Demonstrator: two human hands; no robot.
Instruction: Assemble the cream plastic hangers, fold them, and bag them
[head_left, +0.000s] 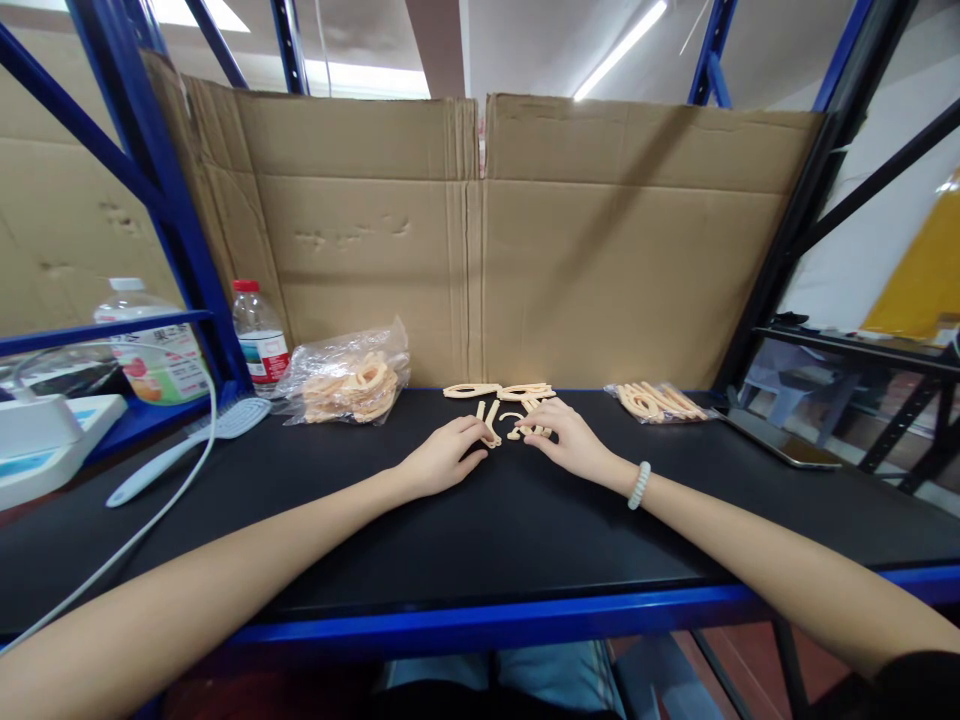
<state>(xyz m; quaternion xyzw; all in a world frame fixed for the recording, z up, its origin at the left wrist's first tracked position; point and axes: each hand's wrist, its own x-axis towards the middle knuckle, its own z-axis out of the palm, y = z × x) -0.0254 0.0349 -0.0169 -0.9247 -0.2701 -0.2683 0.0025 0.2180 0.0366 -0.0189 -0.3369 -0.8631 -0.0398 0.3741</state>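
Observation:
Over the black tabletop, my left hand point(448, 455) reaches in with bent fingers, its thumb apart from the fingertips. The fingertips are beside a narrow beige strip point(493, 425). My right hand point(568, 438) faces it, fingers and thumb curled around a small beige piece point(523, 431), though the contact is partly hidden. Between the hands lie a small curved beige piece point(511, 416) and other loose pieces. Behind them, two long beige pieces with oval openings, a left one point(471, 390) and a right one point(525, 392), lie end to end.
A clear bag of beige pieces point(352, 385) sits at left, a flatter bag point(656, 402) at right. A red-capped bottle point(260, 340), pale brush point(195, 445) and white cable point(187, 480) occupy the left side. A phone point(784, 440) lies right. Cardboard point(600, 240) walls the back.

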